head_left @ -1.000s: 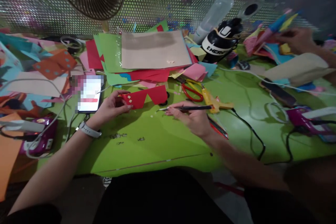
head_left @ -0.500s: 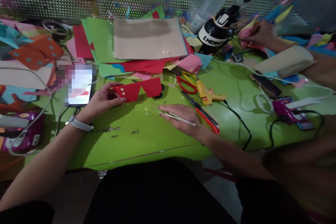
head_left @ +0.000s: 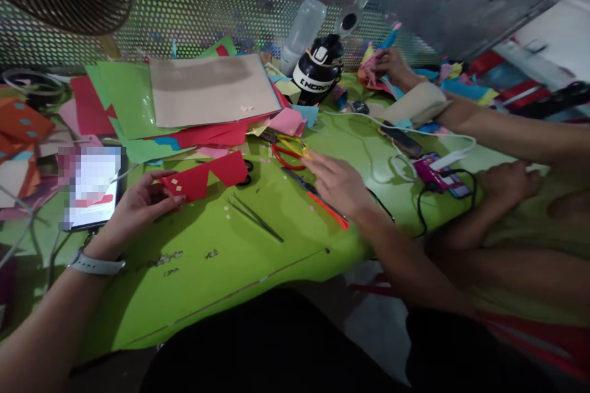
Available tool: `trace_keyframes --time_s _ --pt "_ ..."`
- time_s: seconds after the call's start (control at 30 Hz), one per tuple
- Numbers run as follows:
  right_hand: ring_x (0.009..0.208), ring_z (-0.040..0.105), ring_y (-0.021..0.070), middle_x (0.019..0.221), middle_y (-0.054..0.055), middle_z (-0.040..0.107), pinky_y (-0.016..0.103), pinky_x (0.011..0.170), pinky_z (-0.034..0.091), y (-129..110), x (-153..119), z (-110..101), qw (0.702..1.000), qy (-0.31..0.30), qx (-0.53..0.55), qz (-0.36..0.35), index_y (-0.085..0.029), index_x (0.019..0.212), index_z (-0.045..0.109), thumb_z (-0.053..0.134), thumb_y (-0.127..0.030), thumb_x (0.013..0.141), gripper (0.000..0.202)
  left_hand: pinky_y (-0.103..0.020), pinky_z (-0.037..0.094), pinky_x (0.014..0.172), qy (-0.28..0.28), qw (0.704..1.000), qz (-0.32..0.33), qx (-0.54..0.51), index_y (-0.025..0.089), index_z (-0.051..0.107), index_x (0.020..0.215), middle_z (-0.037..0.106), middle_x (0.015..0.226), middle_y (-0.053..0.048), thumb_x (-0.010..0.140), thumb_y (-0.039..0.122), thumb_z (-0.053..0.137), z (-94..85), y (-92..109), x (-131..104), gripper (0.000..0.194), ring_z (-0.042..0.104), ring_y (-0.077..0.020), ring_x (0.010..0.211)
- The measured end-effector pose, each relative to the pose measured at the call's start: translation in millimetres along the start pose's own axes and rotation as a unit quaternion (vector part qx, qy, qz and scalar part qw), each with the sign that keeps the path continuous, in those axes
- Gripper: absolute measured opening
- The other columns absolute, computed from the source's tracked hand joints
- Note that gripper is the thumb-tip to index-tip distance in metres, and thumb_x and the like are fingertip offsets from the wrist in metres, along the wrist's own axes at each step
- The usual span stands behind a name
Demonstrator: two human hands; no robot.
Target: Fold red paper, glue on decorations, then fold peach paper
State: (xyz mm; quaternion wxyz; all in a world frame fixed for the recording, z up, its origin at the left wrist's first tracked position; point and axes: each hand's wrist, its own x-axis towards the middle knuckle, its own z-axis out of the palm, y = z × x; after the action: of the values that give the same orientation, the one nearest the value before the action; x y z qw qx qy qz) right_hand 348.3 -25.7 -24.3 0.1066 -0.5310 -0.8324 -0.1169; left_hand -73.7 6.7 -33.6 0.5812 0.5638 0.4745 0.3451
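Observation:
My left hand (head_left: pixel 150 199) pinches the left end of a red paper cutout (head_left: pixel 198 181), which has a V-shaped notch in its lower edge and small pale squares near my thumb. Metal tweezers (head_left: pixel 255 218) lie on the green tabletop between my hands. My right hand (head_left: pixel 338 187) reaches over the yellow glue gun (head_left: pixel 305 151) with fingers stretched out; most of the gun is hidden beneath it. An orange-handled cutter (head_left: pixel 329 209) is just left of that hand, and red-handled scissors (head_left: pixel 288 156) lie beyond it.
Paper sheets (head_left: pixel 212 92) are stacked at the back beside a black bottle (head_left: pixel 313 77). A phone (head_left: pixel 94 187) lies left of my left hand. On the right, another person's hand (head_left: pixel 391 67) holds coloured paper, near a purple power strip (head_left: pixel 440 175) with cables.
My right hand has let go of the tweezers, now on the table, and moved away to the glue gun. The view has turned right. My left hand keeps the red paper.

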Motion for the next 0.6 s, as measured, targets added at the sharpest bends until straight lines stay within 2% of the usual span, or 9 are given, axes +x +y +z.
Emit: trace_keyframes --time_s 0.07,0.1,0.17,0.23,0.33,0.43,0.5,0.6 --pt "0.125 0.057 0.035 0.14 0.021 0.057 0.052 0.1 0.05 27 -6 0 0.995 -0.053 -0.051 0.063 -0.006 0.137 0.054 0.05 -0.005 0.08 0.057 -0.025 0.056 0.06 0.0 1.0 0.002 -0.003 0.025 0.056 0.12 0.07 0.08 0.0 0.075 0.033 0.082 0.6 0 0 0.053 0.069 -0.0172 0.071" --pt "0.129 0.053 0.0362 0.141 0.022 0.056 0.053 0.102 0.048 38 -9 2 0.993 -0.082 -0.061 0.066 -0.004 0.138 0.052 0.05 -0.004 0.077 0.06 -0.025 0.056 0.06 0.002 1.0 0.004 -0.007 0.024 0.056 0.12 0.071 0.081 -0.001 0.075 0.032 0.082 1.3 0 -1 0.053 0.069 -0.0168 0.071" --pt "0.127 0.055 0.0336 0.136 0.02 0.06 0.049 0.104 0.047 55 -13 10 0.99 -0.123 -0.05 0.049 -0.004 0.136 0.052 0.049 -0.004 0.076 0.06 -0.024 0.056 0.061 0.008 1.0 0.007 -0.023 0.022 0.055 0.12 0.072 0.083 -0.001 0.075 0.03 0.082 3.3 1 -2 0.053 0.069 -0.0153 0.071" --pt "0.119 0.06 0.0313 0.132 0.018 0.062 0.045 0.102 0.048 65 -16 19 0.991 -0.125 -0.028 0.035 -0.008 0.133 0.054 0.047 -0.008 0.08 0.054 -0.023 0.056 0.063 0.016 0.999 0.008 -0.038 0.02 0.054 0.119 0.071 0.084 -0.001 0.075 0.027 0.082 5.3 2 -3 0.053 0.068 -0.0133 0.07" --pt "0.11 0.062 0.0308 0.121 0.016 0.064 0.044 0.093 0.052 70 -22 28 0.994 -0.104 -0.012 0.041 -0.014 0.129 0.056 0.048 -0.014 0.082 0.047 -0.021 0.055 0.063 0.017 0.998 0.007 -0.054 0.018 0.053 0.118 0.07 0.081 0.0 0.075 0.024 0.082 7.4 3 -5 0.053 0.066 -0.0111 0.068" --pt "0.104 0.061 0.0316 0.109 0.018 0.065 0.044 0.091 0.05 71 -28 27 0.995 -0.074 0.007 0.064 -0.015 0.117 0.06 0.053 -0.019 0.079 0.038 -0.02 0.055 0.065 0.014 0.997 0.01 -0.071 0.017 0.053 0.117 0.068 0.08 0.001 0.074 0.022 0.082 8.2 2 -6 0.052 0.067 -0.0106 0.069" --pt "0.097 0.062 0.0309 0.103 0.019 0.065 0.042 0.086 0.051 68 -29 23 0.992 -0.026 0.042 0.115 -0.017 0.11 0.06 0.058 -0.024 0.077 0.034 -0.021 0.056 0.066 0.009 0.996 0.012 -0.089 0.017 0.053 0.118 0.067 0.079 0.002 0.075 0.021 0.082 8.4 1 -6 0.052 0.067 -0.0107 0.07" --pt "0.089 0.061 0.0295 0.098 0.017 0.063 0.043 0.079 0.051 52 -25 11 0.97 0.069 0.124 0.196 -0.022 0.101 0.058 0.062 -0.035 0.074 0.03 -0.023 0.056 0.067 -0.003 0.994 0.009 -0.106 0.016 0.052 0.119 0.068 0.081 0.001 0.075 0.019 0.081 8.6 0 -6 0.052 0.068 -0.0115 0.071"
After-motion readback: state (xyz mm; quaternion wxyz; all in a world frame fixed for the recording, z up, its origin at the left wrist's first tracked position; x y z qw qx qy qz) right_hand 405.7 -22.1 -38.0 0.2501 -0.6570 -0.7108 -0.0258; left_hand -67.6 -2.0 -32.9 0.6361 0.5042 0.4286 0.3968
